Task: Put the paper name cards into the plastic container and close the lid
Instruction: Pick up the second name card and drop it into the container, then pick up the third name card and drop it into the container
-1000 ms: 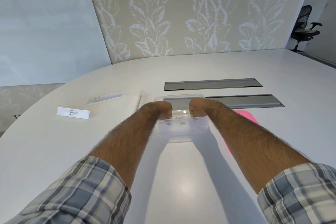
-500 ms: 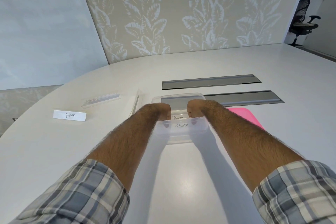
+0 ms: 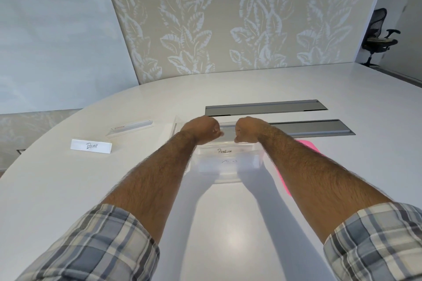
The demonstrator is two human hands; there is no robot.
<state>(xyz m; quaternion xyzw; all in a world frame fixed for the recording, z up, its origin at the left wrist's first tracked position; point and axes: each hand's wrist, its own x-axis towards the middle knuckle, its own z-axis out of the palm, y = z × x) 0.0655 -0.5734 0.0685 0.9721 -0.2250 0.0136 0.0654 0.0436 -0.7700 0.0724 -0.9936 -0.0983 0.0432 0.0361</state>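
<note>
A clear plastic container (image 3: 228, 175) stands on the white table straight ahead. Inside it lies a paper name card reading PENGUIN (image 3: 225, 151), with a second card (image 3: 229, 162) partly showing below it. My left hand (image 3: 201, 130) and my right hand (image 3: 250, 130) hover over the container's far rim, both curled into fists with nothing seen in them. The fingers are hidden behind the backs of the hands. A name card reading BEAR (image 3: 91, 146) stands on the table to the left. The pink lid (image 3: 307, 146) lies right of the container, mostly under my right forearm.
A clear card holder (image 3: 130, 128) lies behind the BEAR card, and another clear holder (image 3: 174, 125) stands by the container's far left corner. Two grey cable slots (image 3: 265, 108) (image 3: 319, 129) are set in the table beyond. An office chair (image 3: 379, 36) stands far right.
Both hands have come up out of the container and closed into fists above its far rim. The PENGUIN card now shows fully.
</note>
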